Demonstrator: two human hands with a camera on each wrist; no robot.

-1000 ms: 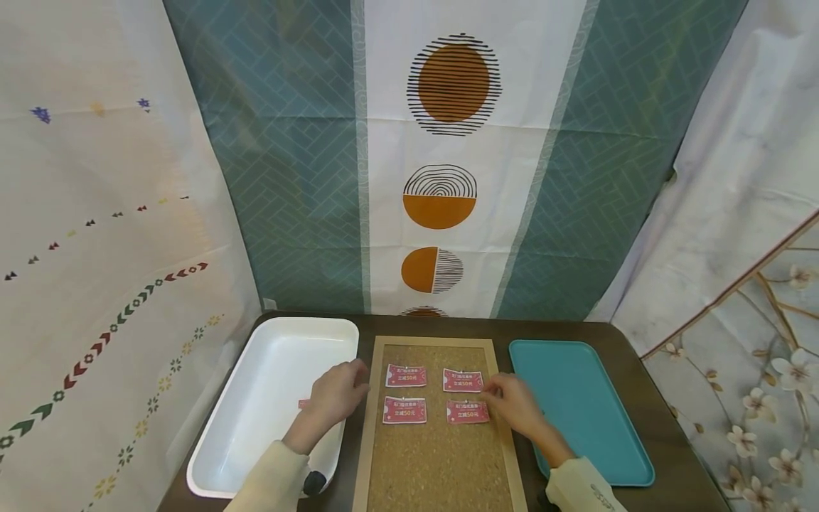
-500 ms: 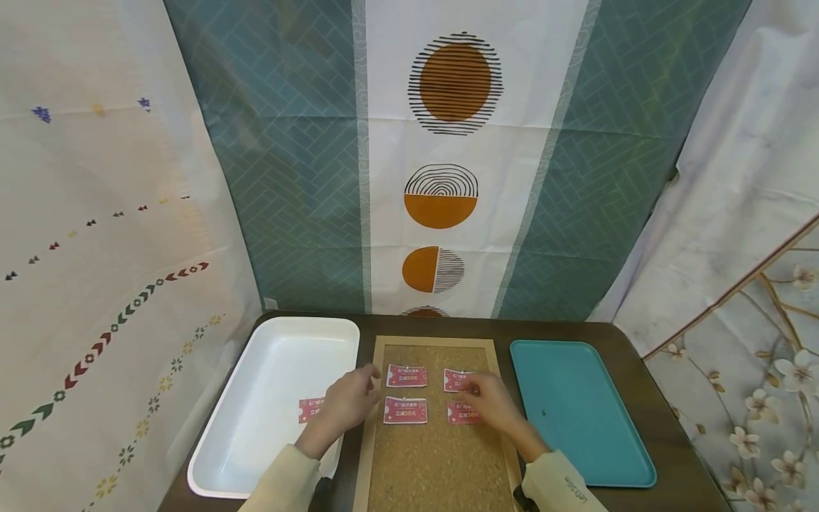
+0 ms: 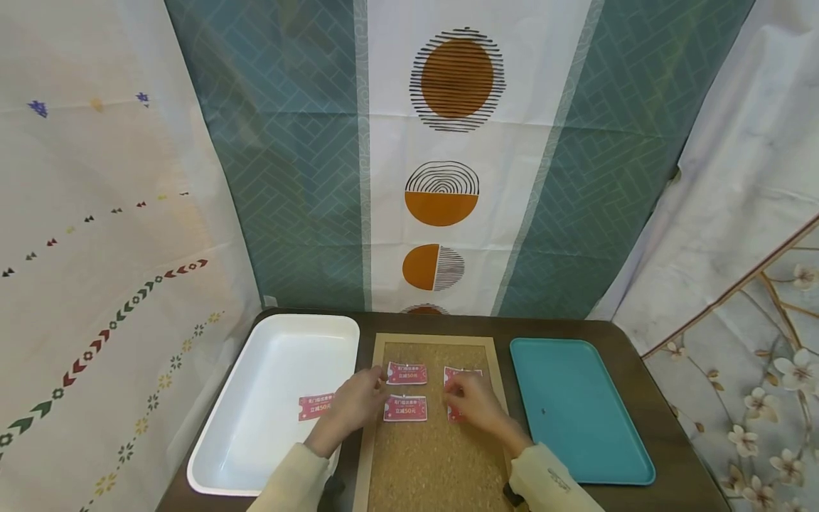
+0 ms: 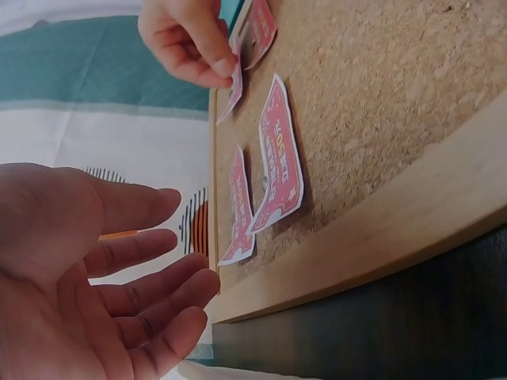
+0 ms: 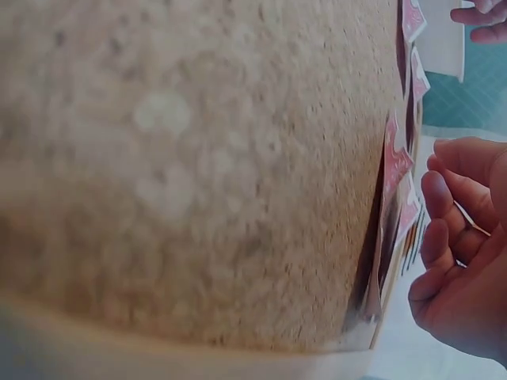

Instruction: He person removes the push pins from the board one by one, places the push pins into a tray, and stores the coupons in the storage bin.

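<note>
Two columns of pink coupons sit on a wood-framed corkboard. The left column has an upper coupon and a lower coupon. My right hand is over the right column, partly hiding its upper coupon and lower coupon. Its fingers are loosely curled, with no object visible between thumb and forefinger in the right wrist view. By the board's left frame, my left hand has its fingers apart and slightly bent, holding nothing, near the left coupons.
Left of the board stands a white tray with a loose pink coupon in it, partly behind the left wrist. A teal tray lies to the right, bearing a small dark speck. Patterned curtains hang behind the dark table.
My right hand has moved left from the board's right edge across the right coupons. My left hand has shifted right from over the white tray to the board's frame, uncovering more of the tray's coupon.
</note>
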